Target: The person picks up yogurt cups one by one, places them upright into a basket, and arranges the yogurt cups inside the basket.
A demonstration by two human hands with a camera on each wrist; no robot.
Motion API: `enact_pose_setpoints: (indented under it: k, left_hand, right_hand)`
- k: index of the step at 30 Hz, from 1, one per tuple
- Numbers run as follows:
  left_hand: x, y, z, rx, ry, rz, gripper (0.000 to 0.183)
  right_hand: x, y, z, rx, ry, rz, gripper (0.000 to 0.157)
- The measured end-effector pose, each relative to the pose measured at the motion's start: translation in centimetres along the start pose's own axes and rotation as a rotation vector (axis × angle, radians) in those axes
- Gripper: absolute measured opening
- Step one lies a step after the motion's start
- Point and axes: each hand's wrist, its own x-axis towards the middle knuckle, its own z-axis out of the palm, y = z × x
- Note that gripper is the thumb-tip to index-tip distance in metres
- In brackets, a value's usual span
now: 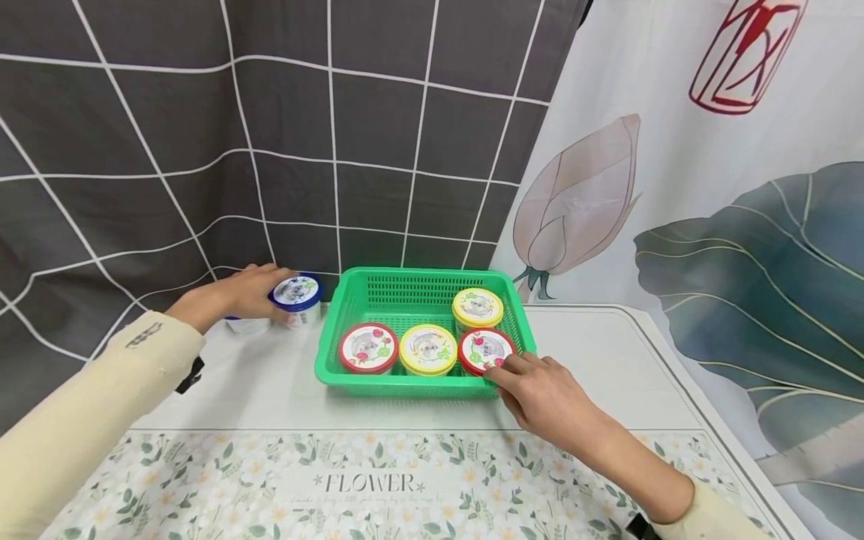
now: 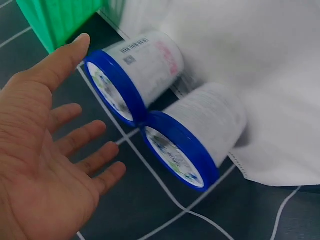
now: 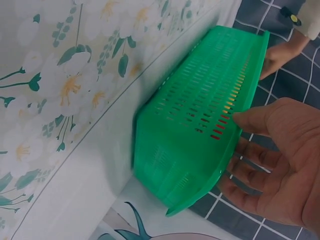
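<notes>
My left hand [image 1: 251, 291] reaches to two white tubs with blue lids at the back left. In the left wrist view its thumb and fingers are spread, with a gap before the nearer blue-lidded tub [image 2: 135, 75]; the second blue-lidded tub [image 2: 195, 135] stands against it. At the front right corner of a green plastic basket [image 1: 418, 386], my right hand [image 1: 547, 394] holds the rim, thumb outside and fingers over the inner side. Its fingertips overlap the edge of a red-lidded tub [image 1: 484, 349] in the head view.
Inside the basket are another red-lidded tub [image 1: 368, 347] and two yellow-lidded tubs, one in front [image 1: 428, 349] and one behind [image 1: 478, 306]. A flower-print mat [image 1: 378, 487] covers the front of the white table [image 1: 580, 337]. A dark grid curtain [image 1: 378, 120] hangs behind.
</notes>
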Motion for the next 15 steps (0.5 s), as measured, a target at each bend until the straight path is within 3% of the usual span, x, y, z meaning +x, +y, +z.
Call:
enact_pose_setpoints:
  k: [11,15]
  left_hand:
    - [0.8,-5.1,2.7,0.010,0.032,-0.107,0.110]
    - [0.3,-5.3,2.5,0.005,0.012,-0.134,0.107]
  right_hand:
    - [0.0,-0.1,0.2,-0.008,0.004,-0.007,0.030]
    - [0.0,0.0,0.1,-0.012,0.007,-0.006,0.030]
